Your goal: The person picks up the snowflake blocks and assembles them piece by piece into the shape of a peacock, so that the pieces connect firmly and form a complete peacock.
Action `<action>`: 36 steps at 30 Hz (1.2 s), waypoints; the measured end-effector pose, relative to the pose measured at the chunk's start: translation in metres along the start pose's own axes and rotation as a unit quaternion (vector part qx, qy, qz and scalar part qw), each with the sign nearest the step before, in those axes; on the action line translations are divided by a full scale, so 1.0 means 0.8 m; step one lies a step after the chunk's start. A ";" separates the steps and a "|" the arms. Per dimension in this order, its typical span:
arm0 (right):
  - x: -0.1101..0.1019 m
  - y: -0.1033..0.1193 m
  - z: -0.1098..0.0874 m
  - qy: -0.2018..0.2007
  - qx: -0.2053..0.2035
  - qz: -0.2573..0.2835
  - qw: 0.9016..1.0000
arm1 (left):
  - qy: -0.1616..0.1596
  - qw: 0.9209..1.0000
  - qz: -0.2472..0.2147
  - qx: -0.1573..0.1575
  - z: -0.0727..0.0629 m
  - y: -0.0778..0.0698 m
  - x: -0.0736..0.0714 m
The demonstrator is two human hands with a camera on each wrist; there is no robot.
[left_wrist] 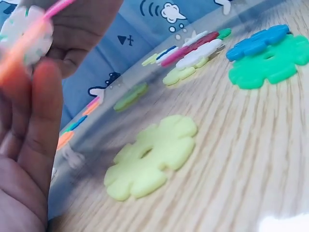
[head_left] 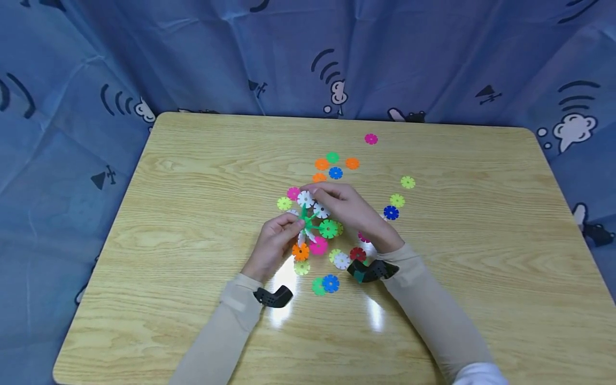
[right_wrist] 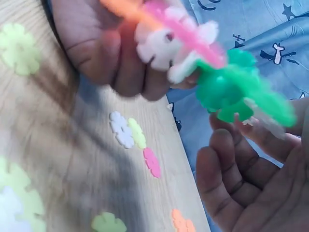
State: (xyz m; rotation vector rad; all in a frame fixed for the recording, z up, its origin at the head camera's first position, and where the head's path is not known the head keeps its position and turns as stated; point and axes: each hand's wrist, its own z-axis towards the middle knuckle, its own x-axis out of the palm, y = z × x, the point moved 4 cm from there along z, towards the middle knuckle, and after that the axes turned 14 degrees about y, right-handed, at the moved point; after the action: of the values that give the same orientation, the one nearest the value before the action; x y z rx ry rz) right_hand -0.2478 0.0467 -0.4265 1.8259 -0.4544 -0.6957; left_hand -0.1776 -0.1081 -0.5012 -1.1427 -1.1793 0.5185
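Above the table, my left hand [head_left: 274, 241] grips a cluster of interlocked plastic snowflake discs, pinching it between thumb and fingers. A green disc [head_left: 329, 229], a pink disc [head_left: 318, 246], an orange disc [head_left: 300, 251] and several white ones stick out from it at different angles. My right hand [head_left: 353, 209] reaches over the cluster's far side and pinches a white disc [right_wrist: 264, 118] at its edge, beside the green disc [right_wrist: 246, 87]. The right hand's other fingers curl loosely in the right wrist view. Its fingertips are partly hidden behind the discs.
Loose discs lie flat around the hands: a blue disc [head_left: 330, 283] overlaps a green one near the front, and a red disc [head_left: 357, 254] lies by the right wrist. Farther back are orange discs [head_left: 352, 163] and a lone pink disc [head_left: 371, 139]. A blue curtain [head_left: 289, 64] hangs behind the wooden table [head_left: 192, 176].
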 end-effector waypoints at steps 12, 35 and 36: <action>-0.004 -0.007 0.002 -0.019 0.035 0.037 0.998 | -0.004 0.997 -0.069 0.021 -0.002 -0.004 -0.002; 0.002 -0.004 0.004 0.014 -0.003 0.011 1.000 | 0.019 0.998 -0.058 -0.006 -0.001 -0.002 -0.002; 0.002 -0.004 0.004 0.015 -0.006 0.006 1.000 | 0.023 0.998 -0.051 -0.008 -0.001 -0.002 -0.001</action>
State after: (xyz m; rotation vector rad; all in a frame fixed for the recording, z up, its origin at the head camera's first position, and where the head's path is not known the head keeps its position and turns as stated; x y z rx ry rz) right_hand -0.2489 0.0444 -0.4309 1.8188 -0.4399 -0.6620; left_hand -0.1775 -0.1102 -0.4999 -1.0955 -1.1966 0.4037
